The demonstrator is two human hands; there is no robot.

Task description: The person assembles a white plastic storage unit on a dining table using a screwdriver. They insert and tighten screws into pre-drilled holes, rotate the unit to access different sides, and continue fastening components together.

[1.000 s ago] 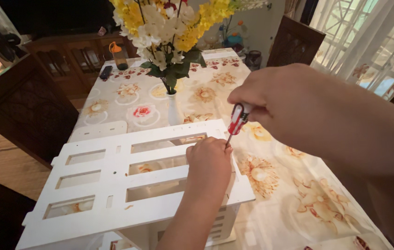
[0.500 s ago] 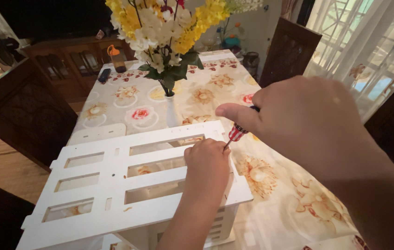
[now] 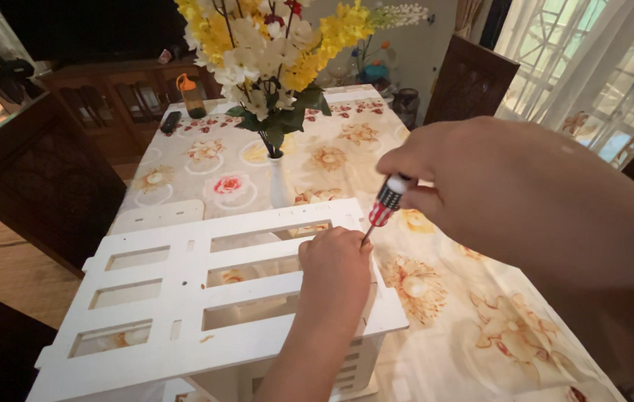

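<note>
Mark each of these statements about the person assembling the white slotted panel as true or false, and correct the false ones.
1. The right hand holds a screwdriver with a red, white and dark handle. True.
2. The left hand rests on the white slotted panel. True.
3. The vase of flowers holds only red roses. False: the blooms are mostly yellow and white.
4. The table is bare wood. False: a floral tablecloth covers it.
5. The screwdriver tip points down near the left hand. True.

A white vase [image 3: 280,187] of yellow and white flowers [image 3: 272,45] stands on the floral tablecloth [image 3: 481,335] (an orange-capped bottle [image 3: 190,97], perhaps, beyond).
</note>
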